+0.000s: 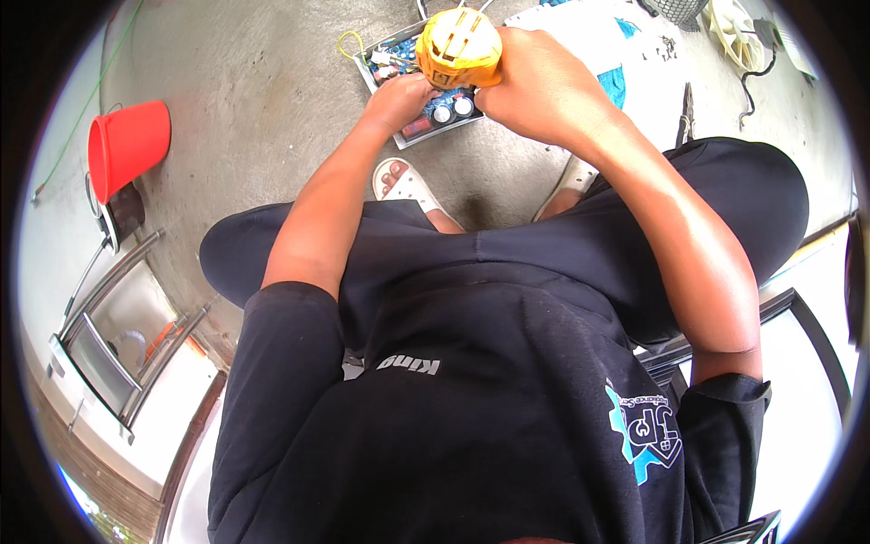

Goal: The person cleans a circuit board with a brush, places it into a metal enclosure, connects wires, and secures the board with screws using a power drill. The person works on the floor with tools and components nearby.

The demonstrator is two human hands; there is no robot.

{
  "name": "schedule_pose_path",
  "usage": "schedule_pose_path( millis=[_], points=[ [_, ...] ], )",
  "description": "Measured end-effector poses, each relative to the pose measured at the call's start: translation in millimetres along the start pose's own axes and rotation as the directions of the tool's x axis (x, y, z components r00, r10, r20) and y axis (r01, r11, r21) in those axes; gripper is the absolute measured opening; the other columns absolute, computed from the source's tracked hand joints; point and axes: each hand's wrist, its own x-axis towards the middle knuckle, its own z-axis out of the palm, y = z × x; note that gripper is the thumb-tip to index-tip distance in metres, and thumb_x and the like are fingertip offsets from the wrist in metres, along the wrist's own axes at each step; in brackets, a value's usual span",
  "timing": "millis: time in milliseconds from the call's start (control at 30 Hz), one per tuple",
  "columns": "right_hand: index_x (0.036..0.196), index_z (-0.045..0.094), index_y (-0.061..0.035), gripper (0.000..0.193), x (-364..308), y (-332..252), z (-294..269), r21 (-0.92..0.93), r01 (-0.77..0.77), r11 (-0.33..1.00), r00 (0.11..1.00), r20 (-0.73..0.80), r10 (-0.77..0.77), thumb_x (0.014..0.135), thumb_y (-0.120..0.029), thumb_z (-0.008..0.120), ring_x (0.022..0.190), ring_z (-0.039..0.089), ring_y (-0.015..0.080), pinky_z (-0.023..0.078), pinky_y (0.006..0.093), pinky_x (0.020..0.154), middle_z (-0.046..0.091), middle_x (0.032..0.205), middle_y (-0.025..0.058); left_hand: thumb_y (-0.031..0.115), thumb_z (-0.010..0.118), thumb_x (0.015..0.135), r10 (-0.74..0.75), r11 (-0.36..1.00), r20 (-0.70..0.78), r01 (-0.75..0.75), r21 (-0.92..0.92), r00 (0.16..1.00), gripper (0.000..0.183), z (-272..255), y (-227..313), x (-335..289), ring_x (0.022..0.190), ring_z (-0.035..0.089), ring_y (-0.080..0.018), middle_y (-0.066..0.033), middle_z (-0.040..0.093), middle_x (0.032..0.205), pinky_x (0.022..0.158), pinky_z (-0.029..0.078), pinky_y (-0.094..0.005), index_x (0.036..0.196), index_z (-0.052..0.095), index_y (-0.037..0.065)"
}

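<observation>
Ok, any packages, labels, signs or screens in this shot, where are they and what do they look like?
No packages, signs or screens.
Shirt print: white lettering across the black shirt's chest.
Shirt emblem: light blue and white gear-like shape, on the black shirt under the person's right arm.

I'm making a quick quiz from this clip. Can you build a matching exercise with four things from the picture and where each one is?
Things:
1. yellow slotted part
2. red bucket
3. circuit board
4. white sandal

Places:
A. on its side on the concrete, far to the person's left
B. on the floor under the hands
C. held between left hand and right hand
D. on the foot below the left forearm

Pairs: 1-C, 2-A, 3-B, 4-D
</observation>
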Motion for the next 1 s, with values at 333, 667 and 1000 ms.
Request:
schedule_pose_path(
  millis=[333,667,1000],
  points=[
    [0.106,0.074,0.0029,0.035,0,-3,-6,0.033,0.01,0.999,0.999,0.042,-0.011,0.074,-0.009,0.067,0.088,0.073,0.0422,0.058,0.0452,0.083,0.073,0.091,0.0267,0.014,0.065,0.093,0.104,0.993,-0.061,-0.101,0.057,0.993,0.019,19,-19,-1,0.092,0.071,-0.0324,-0.0119,0.071,0.094,0.08,0.057,-0.0456,0.111,0.07,0.012],
    [0.108,0.073,0.0027,0.035,-2,-2,-7,0.051,0.015,0.999,1.0,0.014,-0.016,0.075,-0.008,0.067,0.088,0.074,0.0396,0.058,0.0439,0.083,0.074,0.091,0.0255,0.021,0.071,0.093,0.003,1.0,0.074,-0.005,0.02,0.997,0.018,4,-9,1,0.099,0.07,-0.0312,-0.0106,0.073,0.099,0.087,0.057,-0.0432,0.108,0.072,0.011],
    [0.109,0.072,0.0035,0.036,-4,2,-7,0.051,0.028,0.998,1.0,0.01,-0.028,0.075,-0.008,0.067,0.084,0.074,0.038,0.058,0.0433,0.081,0.074,0.09,0.0251,0.023,0.071,0.092,-0.126,0.992,0.127,0.122,0.036,0.984,0.02,-4,1,4,0.1,0.07,-0.0308,-0.0101,0.073,0.101,0.088,0.056,-0.0426,0.11,0.076,0.014]
  ],
)
